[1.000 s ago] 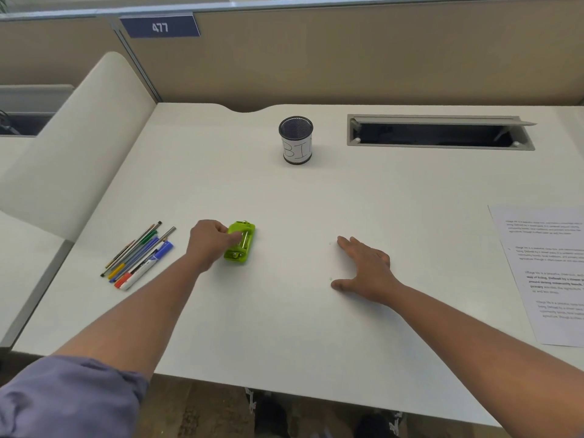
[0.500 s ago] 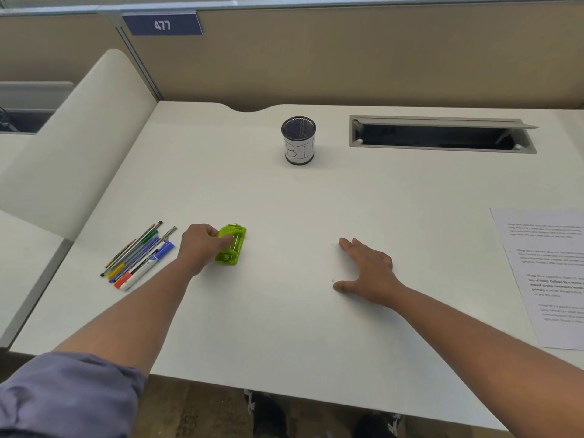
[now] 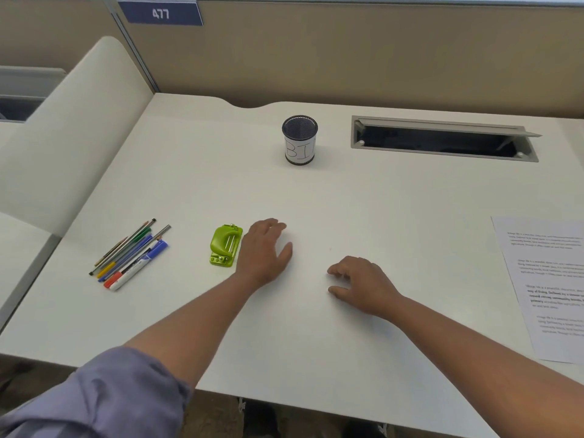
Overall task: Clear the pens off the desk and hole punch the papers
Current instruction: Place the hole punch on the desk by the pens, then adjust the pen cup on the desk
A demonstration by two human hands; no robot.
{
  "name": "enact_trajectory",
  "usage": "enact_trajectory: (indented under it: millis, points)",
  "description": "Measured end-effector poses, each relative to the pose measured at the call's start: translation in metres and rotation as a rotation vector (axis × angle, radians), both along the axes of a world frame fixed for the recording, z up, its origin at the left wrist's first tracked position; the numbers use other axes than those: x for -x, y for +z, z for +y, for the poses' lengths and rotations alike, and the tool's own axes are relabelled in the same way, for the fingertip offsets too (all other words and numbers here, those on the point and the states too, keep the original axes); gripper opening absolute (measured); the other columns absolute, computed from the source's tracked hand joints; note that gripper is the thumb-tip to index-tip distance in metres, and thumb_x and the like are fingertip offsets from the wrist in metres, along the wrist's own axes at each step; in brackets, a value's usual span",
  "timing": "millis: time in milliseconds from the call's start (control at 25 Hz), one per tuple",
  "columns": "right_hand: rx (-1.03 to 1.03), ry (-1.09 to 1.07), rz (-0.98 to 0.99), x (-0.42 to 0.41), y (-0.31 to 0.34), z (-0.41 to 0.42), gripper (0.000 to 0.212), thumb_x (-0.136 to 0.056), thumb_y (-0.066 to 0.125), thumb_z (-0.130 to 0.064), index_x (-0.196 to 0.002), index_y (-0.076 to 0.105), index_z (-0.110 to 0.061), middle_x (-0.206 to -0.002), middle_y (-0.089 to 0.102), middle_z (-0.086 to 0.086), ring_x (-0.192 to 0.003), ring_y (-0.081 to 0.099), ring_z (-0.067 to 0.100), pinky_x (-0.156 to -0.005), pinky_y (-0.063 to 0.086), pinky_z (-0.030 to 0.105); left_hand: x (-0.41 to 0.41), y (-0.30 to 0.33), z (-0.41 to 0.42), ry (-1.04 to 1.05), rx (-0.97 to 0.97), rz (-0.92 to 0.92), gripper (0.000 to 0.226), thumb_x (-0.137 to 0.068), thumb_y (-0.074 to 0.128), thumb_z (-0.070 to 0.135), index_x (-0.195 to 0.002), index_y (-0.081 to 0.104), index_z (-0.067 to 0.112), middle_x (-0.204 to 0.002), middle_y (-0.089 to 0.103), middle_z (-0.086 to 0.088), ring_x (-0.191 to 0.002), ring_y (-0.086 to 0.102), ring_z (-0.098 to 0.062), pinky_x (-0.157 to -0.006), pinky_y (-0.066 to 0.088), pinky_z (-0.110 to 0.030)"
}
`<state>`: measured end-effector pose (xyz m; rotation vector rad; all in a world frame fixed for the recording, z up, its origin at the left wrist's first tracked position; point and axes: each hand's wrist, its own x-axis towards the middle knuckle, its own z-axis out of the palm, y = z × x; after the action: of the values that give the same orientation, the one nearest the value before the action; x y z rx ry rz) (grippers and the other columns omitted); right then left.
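A lime-green hole punch [image 3: 225,245] lies on the white desk [image 3: 221,184], left of centre. My left hand [image 3: 264,251] lies flat just to its right, fingers straight, holding nothing. Several pens and markers [image 3: 131,254] lie bunched together near the desk's left edge. My right hand [image 3: 360,284] rests on the desk to the right of centre, fingers loosely curled, empty. Printed papers [image 3: 551,286] lie at the right edge, partly cut off. A black mesh pen cup [image 3: 299,140] with a white label stands at the back centre.
A grey cable slot [image 3: 442,139] with its lid raised is set into the desk at the back right. A curved white divider [image 3: 63,143] rises on the left. A beige partition with a sign reading 477 [image 3: 161,13] runs behind the desk.
My left hand slid the hole punch leftward, let go of it and now lies open to its right. My right hand's fingers have curled a little.
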<state>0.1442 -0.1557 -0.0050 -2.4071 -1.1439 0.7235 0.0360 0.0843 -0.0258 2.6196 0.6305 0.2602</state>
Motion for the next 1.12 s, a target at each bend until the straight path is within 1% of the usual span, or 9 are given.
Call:
enact_trajectory:
  millis: [160, 280, 400, 560, 680, 800, 920, 1040, 1120]
  points:
    - [0.010, 0.095, -0.084, -0.001, -0.004, -0.001, 0.029, -0.095, 0.061, -0.032, -0.123, 0.068, -0.028, -0.116, 0.063, -0.009, -0.102, 0.058, 0.019, -0.090, 0.047, 0.036, -0.022, -0.015, 0.002, 0.010, 0.024, 0.134, 0.057, -0.095, 0.054, 0.045, -0.144, 0.052, 0.015, -0.156, 0.044, -0.010, -0.148, 0.032, -0.031, -0.119, 0.029, -0.044]
    - [-0.027, 0.125, -0.129, -0.001, -0.007, -0.001, 0.023, -0.096, 0.060, -0.028, -0.115, 0.073, -0.027, -0.107, 0.066, -0.009, -0.095, 0.060, 0.022, -0.082, 0.048, 0.036, -0.029, -0.017, 0.006, 0.028, 0.007, 0.165, 0.065, -0.095, 0.040, 0.053, -0.151, 0.044, 0.020, -0.164, 0.031, -0.005, -0.155, 0.018, -0.027, -0.122, 0.019, -0.044]
    - [-0.077, 0.140, -0.176, -0.001, -0.012, -0.002, 0.017, -0.094, 0.062, -0.026, -0.103, 0.076, -0.028, -0.096, 0.068, -0.010, -0.085, 0.060, 0.022, -0.073, 0.049, 0.037, -0.029, -0.022, 0.003, 0.040, -0.015, 0.159, 0.061, -0.100, 0.040, 0.053, -0.155, 0.036, 0.025, -0.167, 0.024, 0.000, -0.156, 0.011, -0.022, -0.123, 0.011, -0.042]
    - [-0.121, 0.165, -0.214, -0.002, -0.017, 0.000, 0.014, -0.092, 0.062, -0.023, -0.094, 0.076, -0.026, -0.090, 0.068, -0.009, -0.076, 0.059, 0.022, -0.064, 0.048, 0.035, -0.030, -0.022, 0.003, 0.060, -0.028, 0.145, 0.061, -0.099, 0.041, 0.053, -0.153, 0.038, 0.026, -0.166, 0.027, 0.001, -0.155, 0.013, -0.021, -0.123, 0.012, -0.042]
    - [-0.080, 0.247, -0.323, -0.002, -0.018, 0.003, 0.010, -0.088, 0.064, -0.016, -0.084, 0.070, -0.023, -0.083, 0.065, -0.007, -0.067, 0.056, 0.024, -0.055, 0.046, 0.033, -0.030, -0.020, 0.002, 0.063, -0.034, 0.151, 0.061, -0.099, 0.041, 0.053, -0.153, 0.039, 0.026, -0.165, 0.028, 0.000, -0.155, 0.014, -0.021, -0.123, 0.013, -0.043]
    - [-0.004, 0.360, -0.424, -0.002, -0.014, 0.007, 0.018, -0.074, 0.066, -0.003, -0.072, 0.057, -0.019, -0.071, 0.054, -0.004, -0.058, 0.045, 0.023, -0.046, 0.036, 0.031, -0.030, -0.021, 0.001, 0.067, -0.039, 0.148, 0.061, -0.098, 0.042, 0.054, -0.152, 0.040, 0.026, -0.165, 0.029, 0.000, -0.155, 0.016, -0.022, -0.122, 0.014, -0.043]
    - [0.060, 0.463, -0.492, -0.002, -0.011, 0.010, 0.025, -0.065, 0.066, 0.001, -0.069, 0.049, -0.018, -0.068, 0.046, -0.001, -0.055, 0.033, 0.022, -0.046, 0.026, 0.032, -0.031, -0.021, 0.001, 0.074, -0.040, 0.150, 0.062, -0.097, 0.042, 0.054, -0.152, 0.040, 0.026, -0.165, 0.030, 0.000, -0.154, 0.016, -0.022, -0.122, 0.014, -0.043]
    - [0.092, 0.494, -0.443, -0.003, -0.007, 0.015, 0.020, -0.079, 0.060, -0.005, -0.072, 0.045, -0.017, -0.071, 0.044, 0.000, -0.058, 0.036, 0.023, -0.049, 0.030, 0.034, -0.031, -0.021, 0.000, 0.078, -0.052, 0.145, 0.062, -0.096, 0.042, 0.054, -0.151, 0.041, 0.026, -0.164, 0.030, 0.000, -0.154, 0.017, -0.022, -0.122, 0.014, -0.043]
    - [0.051, 0.368, -0.300, -0.010, 0.002, 0.022, 0.018, -0.093, 0.048, -0.015, -0.076, 0.044, -0.018, -0.077, 0.047, 0.000, -0.068, 0.045, 0.025, -0.059, 0.037, 0.037, -0.031, -0.020, -0.001, 0.083, -0.055, 0.141, 0.061, -0.096, 0.043, 0.053, -0.151, 0.041, 0.026, -0.164, 0.031, 0.000, -0.154, 0.018, -0.022, -0.122, 0.015, -0.043]
